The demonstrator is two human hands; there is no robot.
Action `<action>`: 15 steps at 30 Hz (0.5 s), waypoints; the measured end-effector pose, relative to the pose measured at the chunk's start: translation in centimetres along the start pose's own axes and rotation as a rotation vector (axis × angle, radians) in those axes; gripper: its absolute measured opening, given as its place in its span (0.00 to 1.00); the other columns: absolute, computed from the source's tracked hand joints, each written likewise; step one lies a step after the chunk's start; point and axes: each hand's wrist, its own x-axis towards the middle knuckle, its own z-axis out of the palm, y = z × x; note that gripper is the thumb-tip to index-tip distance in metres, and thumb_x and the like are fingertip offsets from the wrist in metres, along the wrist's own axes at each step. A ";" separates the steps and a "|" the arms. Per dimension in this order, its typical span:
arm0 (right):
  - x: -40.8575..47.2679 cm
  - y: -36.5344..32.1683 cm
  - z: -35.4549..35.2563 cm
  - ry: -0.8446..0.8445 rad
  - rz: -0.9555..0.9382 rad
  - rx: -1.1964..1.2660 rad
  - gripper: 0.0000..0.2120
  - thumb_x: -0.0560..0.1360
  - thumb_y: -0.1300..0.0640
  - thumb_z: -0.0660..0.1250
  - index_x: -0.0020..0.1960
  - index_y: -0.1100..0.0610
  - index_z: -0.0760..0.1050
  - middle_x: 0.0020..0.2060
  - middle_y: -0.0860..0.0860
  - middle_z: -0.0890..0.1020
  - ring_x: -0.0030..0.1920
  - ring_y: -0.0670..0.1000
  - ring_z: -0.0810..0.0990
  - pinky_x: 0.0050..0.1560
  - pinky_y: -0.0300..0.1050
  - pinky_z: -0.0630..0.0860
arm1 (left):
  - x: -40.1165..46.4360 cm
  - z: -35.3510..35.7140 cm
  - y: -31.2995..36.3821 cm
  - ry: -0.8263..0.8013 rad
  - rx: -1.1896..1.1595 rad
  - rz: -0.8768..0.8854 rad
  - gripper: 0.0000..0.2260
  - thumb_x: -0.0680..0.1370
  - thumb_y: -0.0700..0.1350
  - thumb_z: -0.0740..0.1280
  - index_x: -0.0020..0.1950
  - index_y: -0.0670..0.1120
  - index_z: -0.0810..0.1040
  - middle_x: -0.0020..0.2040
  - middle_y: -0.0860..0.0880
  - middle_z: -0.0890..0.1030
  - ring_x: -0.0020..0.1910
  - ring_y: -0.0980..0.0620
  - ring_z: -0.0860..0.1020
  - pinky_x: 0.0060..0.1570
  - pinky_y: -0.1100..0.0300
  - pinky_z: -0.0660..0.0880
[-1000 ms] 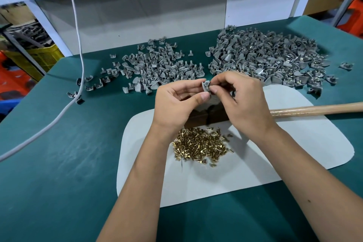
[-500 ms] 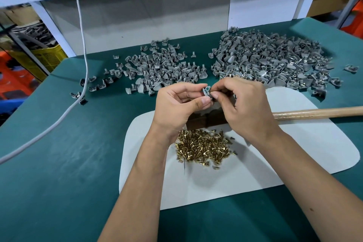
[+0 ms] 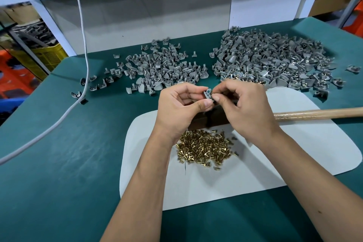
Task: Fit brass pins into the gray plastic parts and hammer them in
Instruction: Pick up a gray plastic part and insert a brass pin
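In the head view, our hands have barely shifted since half a second ago: both still meet above the dark block (image 3: 208, 118). Our left hand (image 3: 180, 108) pinches the gray plastic part (image 3: 207, 93) between thumb and fingers, and our right hand (image 3: 245, 108) pinches at its right edge; whether it holds a pin we cannot tell. The brass pins (image 3: 204, 148) lie heaped on the white mat (image 3: 294, 153), nearer to us than the block. The hammer handle (image 3: 318, 114) rests to the right. Two piles of gray parts, left pile (image 3: 161, 68) and right pile (image 3: 275, 63), lie unchanged on the green table (image 3: 59, 163); no container holds them.
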 end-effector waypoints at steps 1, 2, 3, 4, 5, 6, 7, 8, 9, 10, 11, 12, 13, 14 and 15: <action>0.0 0.0 0.0 -0.005 0.008 0.001 0.04 0.76 0.63 0.72 0.48 0.56 0.85 0.40 0.46 0.85 0.43 0.43 0.81 0.48 0.37 0.76 | 0.0 0.0 0.0 0.002 0.020 0.004 0.13 0.69 0.27 0.77 0.50 0.40 0.84 0.41 0.42 0.86 0.41 0.48 0.85 0.46 0.58 0.83; 0.1 0.0 0.0 -0.013 0.016 -0.006 0.04 0.76 0.63 0.72 0.48 0.56 0.85 0.40 0.46 0.85 0.43 0.43 0.81 0.48 0.36 0.76 | 0.0 0.0 0.0 0.007 0.052 0.011 0.13 0.69 0.27 0.77 0.49 0.41 0.84 0.41 0.43 0.86 0.41 0.49 0.85 0.46 0.58 0.83; 0.1 0.0 0.0 -0.027 0.025 -0.021 0.04 0.76 0.63 0.72 0.49 0.56 0.85 0.40 0.46 0.85 0.43 0.43 0.81 0.48 0.35 0.76 | 0.1 0.1 0.0 0.012 0.096 0.018 0.14 0.69 0.28 0.77 0.48 0.42 0.84 0.40 0.44 0.86 0.41 0.50 0.85 0.46 0.59 0.82; 0.2 0.0 -0.1 -0.050 0.034 -0.039 0.05 0.76 0.62 0.72 0.49 0.56 0.86 0.41 0.46 0.85 0.43 0.44 0.81 0.48 0.35 0.75 | 0.1 0.2 -0.1 0.019 0.145 0.026 0.14 0.69 0.28 0.78 0.47 0.44 0.84 0.41 0.44 0.86 0.41 0.51 0.84 0.47 0.59 0.82; 0.3 -0.1 -0.3 -0.079 0.038 -0.053 0.05 0.77 0.62 0.72 0.49 0.56 0.86 0.41 0.46 0.85 0.43 0.44 0.81 0.49 0.34 0.75 | 0.2 0.4 -0.2 0.026 0.190 0.038 0.14 0.69 0.29 0.78 0.46 0.45 0.84 0.41 0.44 0.86 0.41 0.51 0.85 0.47 0.58 0.82; 0.5 -0.1 -0.8 -0.108 0.038 -0.058 0.05 0.77 0.61 0.72 0.50 0.55 0.86 0.42 0.46 0.85 0.44 0.43 0.82 0.50 0.34 0.75 | 0.2 0.5 -0.3 0.032 0.230 0.054 0.13 0.69 0.30 0.79 0.46 0.45 0.84 0.42 0.44 0.86 0.42 0.50 0.85 0.48 0.58 0.82; 0.7 -0.1 -1.4 -0.130 0.037 -0.058 0.05 0.77 0.59 0.72 0.51 0.55 0.86 0.43 0.45 0.86 0.45 0.42 0.82 0.50 0.34 0.75 | 0.2 0.7 -0.4 0.040 0.270 0.073 0.11 0.69 0.32 0.80 0.45 0.45 0.84 0.42 0.44 0.87 0.42 0.50 0.85 0.49 0.58 0.82; 1.0 0.0 -2.3 -0.141 0.038 -0.061 0.06 0.78 0.57 0.72 0.52 0.53 0.86 0.44 0.44 0.86 0.46 0.41 0.82 0.51 0.34 0.76 | 0.2 0.8 -0.4 0.049 0.309 0.092 0.10 0.69 0.34 0.80 0.45 0.46 0.84 0.43 0.46 0.87 0.43 0.51 0.86 0.50 0.58 0.82; 1.3 0.3 -3.3 -0.148 0.048 -0.077 0.06 0.78 0.55 0.72 0.52 0.52 0.86 0.44 0.43 0.85 0.46 0.40 0.82 0.50 0.33 0.76 | 0.2 0.8 -0.6 0.057 0.349 0.103 0.09 0.70 0.36 0.80 0.45 0.46 0.84 0.43 0.48 0.87 0.45 0.53 0.86 0.51 0.59 0.82; 1.7 0.7 -4.4 -0.165 0.067 -0.108 0.05 0.78 0.54 0.72 0.52 0.51 0.85 0.43 0.42 0.85 0.44 0.39 0.82 0.48 0.30 0.75 | 0.2 0.7 -0.7 0.063 0.396 0.109 0.09 0.70 0.38 0.80 0.44 0.48 0.84 0.45 0.51 0.87 0.47 0.55 0.85 0.54 0.60 0.81; 2.0 1.3 -5.6 -0.211 0.090 -0.159 0.03 0.78 0.55 0.72 0.50 0.50 0.84 0.42 0.41 0.84 0.43 0.37 0.81 0.45 0.26 0.73 | 0.2 0.6 -0.8 0.067 0.450 0.109 0.08 0.70 0.39 0.80 0.44 0.49 0.85 0.47 0.53 0.87 0.51 0.58 0.84 0.57 0.61 0.79; 2.3 1.9 -6.9 -0.294 0.117 -0.229 0.03 0.77 0.56 0.73 0.49 0.49 0.84 0.41 0.40 0.84 0.42 0.36 0.80 0.42 0.25 0.73 | 0.3 0.5 -1.0 0.073 0.499 0.103 0.08 0.71 0.40 0.80 0.43 0.50 0.85 0.49 0.54 0.86 0.55 0.60 0.82 0.61 0.60 0.78; 2.5 2.5 -8.0 -0.409 0.144 -0.314 0.04 0.76 0.57 0.74 0.48 0.48 0.83 0.39 0.40 0.84 0.41 0.36 0.80 0.41 0.25 0.73 | 0.3 0.3 -1.1 0.079 0.534 0.092 0.08 0.71 0.40 0.80 0.43 0.50 0.85 0.52 0.55 0.86 0.59 0.59 0.80 0.64 0.59 0.75; 2.4 3.1 -9.0 -0.541 0.173 -0.398 0.05 0.74 0.56 0.77 0.47 0.47 0.82 0.39 0.41 0.84 0.40 0.37 0.81 0.41 0.27 0.75 | 0.4 0.2 -1.2 0.085 0.558 0.079 0.07 0.71 0.40 0.79 0.42 0.51 0.85 0.54 0.54 0.85 0.62 0.56 0.79 0.67 0.57 0.73; 2.2 3.6 -9.6 -0.661 0.203 -0.473 0.08 0.72 0.55 0.78 0.47 0.47 0.81 0.40 0.42 0.84 0.41 0.39 0.81 0.44 0.33 0.77 | 0.4 0.1 -1.2 0.088 0.572 0.068 0.07 0.71 0.40 0.79 0.42 0.51 0.85 0.55 0.54 0.85 0.64 0.55 0.78 0.69 0.55 0.71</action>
